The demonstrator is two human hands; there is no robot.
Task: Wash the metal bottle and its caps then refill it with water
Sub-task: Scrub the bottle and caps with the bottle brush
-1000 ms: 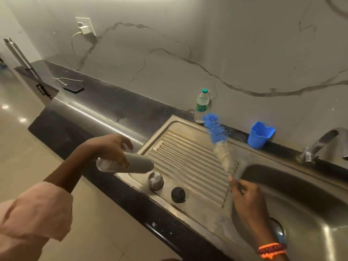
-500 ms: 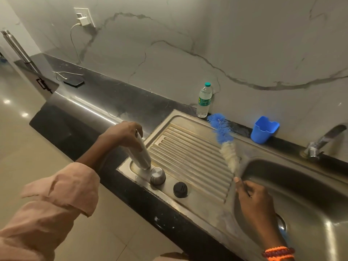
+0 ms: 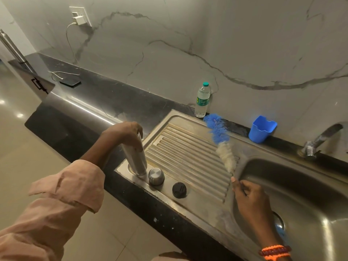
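The metal bottle stands on the near-left corner of the steel drainboard, slightly tilted. My left hand grips its upper end from above. Right beside it sit the steel cap and the round black cap. My right hand holds the handle of a bottle brush, whose blue and white bristles point up and away over the drainboard.
The sink basin lies to the right, with the tap behind it. A blue plastic holder and a plastic water bottle stand by the marble wall. A phone on a charger cable lies on the dark counter at the left.
My left hand swung the metal bottle from lying sideways in the air to standing on the drainboard corner beside the caps. The brush in my right hand stayed nearly still.
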